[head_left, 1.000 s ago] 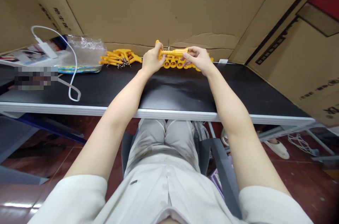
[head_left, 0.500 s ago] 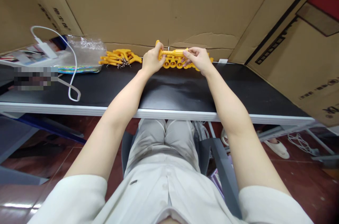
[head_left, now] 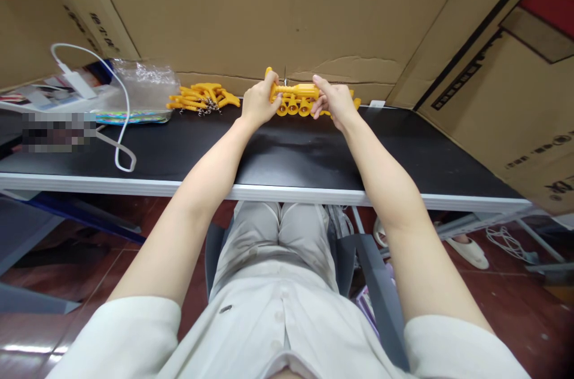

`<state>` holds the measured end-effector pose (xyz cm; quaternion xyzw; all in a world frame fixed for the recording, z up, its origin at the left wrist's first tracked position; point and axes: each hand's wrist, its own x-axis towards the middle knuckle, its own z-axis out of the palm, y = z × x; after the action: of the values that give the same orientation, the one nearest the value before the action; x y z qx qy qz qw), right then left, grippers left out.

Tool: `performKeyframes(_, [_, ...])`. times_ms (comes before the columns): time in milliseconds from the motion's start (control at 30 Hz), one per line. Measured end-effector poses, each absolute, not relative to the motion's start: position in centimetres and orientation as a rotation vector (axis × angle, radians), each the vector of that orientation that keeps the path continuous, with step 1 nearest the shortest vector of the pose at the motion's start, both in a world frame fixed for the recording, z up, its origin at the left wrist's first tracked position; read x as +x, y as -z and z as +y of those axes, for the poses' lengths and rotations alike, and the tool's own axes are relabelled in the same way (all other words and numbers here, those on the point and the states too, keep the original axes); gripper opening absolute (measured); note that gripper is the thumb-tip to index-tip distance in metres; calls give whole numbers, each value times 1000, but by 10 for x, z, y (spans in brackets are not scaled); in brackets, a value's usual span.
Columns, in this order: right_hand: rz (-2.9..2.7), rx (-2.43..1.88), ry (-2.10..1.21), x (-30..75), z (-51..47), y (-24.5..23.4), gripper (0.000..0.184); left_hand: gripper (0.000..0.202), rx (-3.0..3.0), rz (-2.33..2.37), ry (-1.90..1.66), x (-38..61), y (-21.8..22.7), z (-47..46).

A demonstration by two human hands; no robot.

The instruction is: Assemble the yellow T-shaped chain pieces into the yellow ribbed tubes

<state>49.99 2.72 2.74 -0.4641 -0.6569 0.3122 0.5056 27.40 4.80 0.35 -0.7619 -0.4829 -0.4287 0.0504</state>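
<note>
My left hand is closed around the T-shaped handle of a yellow plastic tool, held sideways just above the table. Its ribbed neck leads rightward into a thicker smooth barrel. At the barrel's right end is my right hand, with one finger stretched along the top and the others bent below. Part of that end is hidden by the fingers. Beneath and behind the tool, a row of yellow cup-ended parts lies with round openings toward me. Further left rests a pile of yellow T-shaped handles with small metal springs or chains.
A clear plastic bag and a white cable with its plug lie at the left of the black table. Tall cardboard walls the back and right side. A chair armrest is below, beside a person's shoe.
My right hand's fingers have loosened and shifted at the barrel's end, the upper finger now raised and straighter. My left hand keeps its hold on the handle, nearly still.
</note>
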Motion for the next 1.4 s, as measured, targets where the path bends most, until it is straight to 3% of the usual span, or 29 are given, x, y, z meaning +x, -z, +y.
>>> performKeyframes(300, [-1600, -1185, -769, 502, 32, -23, 92, 35, -2314, -1518, 1252, 272, -1, 52])
performKeyframes(400, [-1686, -1072, -749, 509, 36, -20, 86, 35, -2311, -1519, 1264, 269, 1, 55])
performKeyframes(533, [-1727, -918, -738, 515, 42, -15, 90, 35, -2303, -1496, 1331, 264, 4, 63])
performKeyframes(633, [-1712, -905, -757, 514, 43, -15, 82, 36, -2311, -1475, 1355, 263, 6, 66])
performKeyframes(833, [-1630, -947, -738, 506, 33, -19, 70, 36, -2326, -1439, 1344, 267, 5, 64])
performKeyframes(1400, [-1329, -1156, -966, 485, 9, -37, 71, 38, -2303, -1457, 1322, 276, 0, 52])
